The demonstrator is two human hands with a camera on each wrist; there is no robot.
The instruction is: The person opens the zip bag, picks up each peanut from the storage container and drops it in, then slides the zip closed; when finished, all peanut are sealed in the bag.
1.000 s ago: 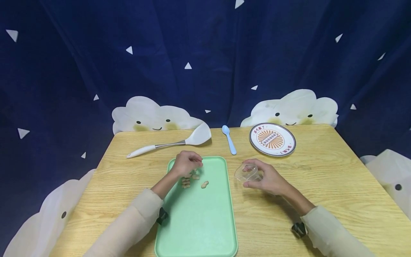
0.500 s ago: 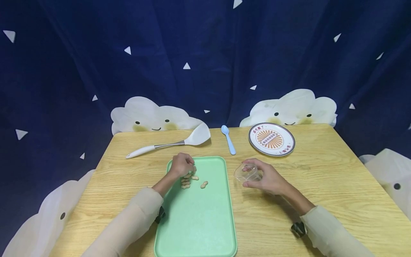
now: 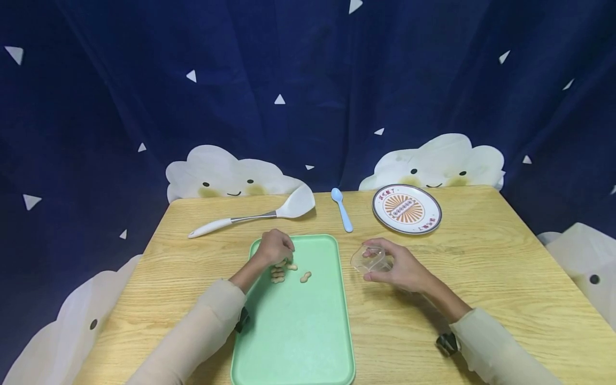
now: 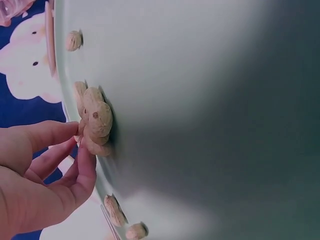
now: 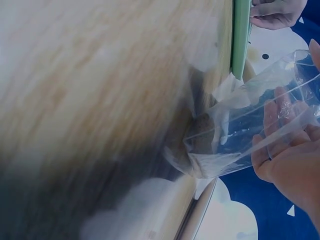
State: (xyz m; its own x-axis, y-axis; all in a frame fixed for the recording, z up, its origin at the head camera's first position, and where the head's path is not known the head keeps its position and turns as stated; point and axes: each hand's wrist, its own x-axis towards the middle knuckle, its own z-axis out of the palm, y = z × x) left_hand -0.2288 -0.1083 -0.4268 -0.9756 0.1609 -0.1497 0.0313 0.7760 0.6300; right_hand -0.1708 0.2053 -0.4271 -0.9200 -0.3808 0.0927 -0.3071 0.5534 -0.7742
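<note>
My left hand [image 3: 276, 247] reaches over the far left part of a green tray [image 3: 300, 331]. In the left wrist view its thumb and fingertips pinch a peanut [image 4: 80, 131] at the side of a small heap of unshelled peanuts [image 4: 99, 120]; the fingers partly cover it. A lone peanut [image 3: 306, 277] lies to the right of the heap on the tray. Just right of the tray, my right hand [image 3: 405, 270] holds a clear plastic container [image 3: 368, 260], its fingers and thumb curled round the sides. Whether the container is stiff or soft, I cannot tell.
Behind the tray lie a white spatula [image 3: 295, 203] and a light blue spoon [image 3: 342, 209]. A patterned round plate [image 3: 406, 209] sits at the back right. Everything is on a wooden table [image 3: 481, 256], with a dark blue curtain [image 3: 308, 64] behind it.
My left hand has moved left and slightly down, from above the tray to the peanut heap, and its fingers now reach in there. The right hand and the clear container have stayed in place.
</note>
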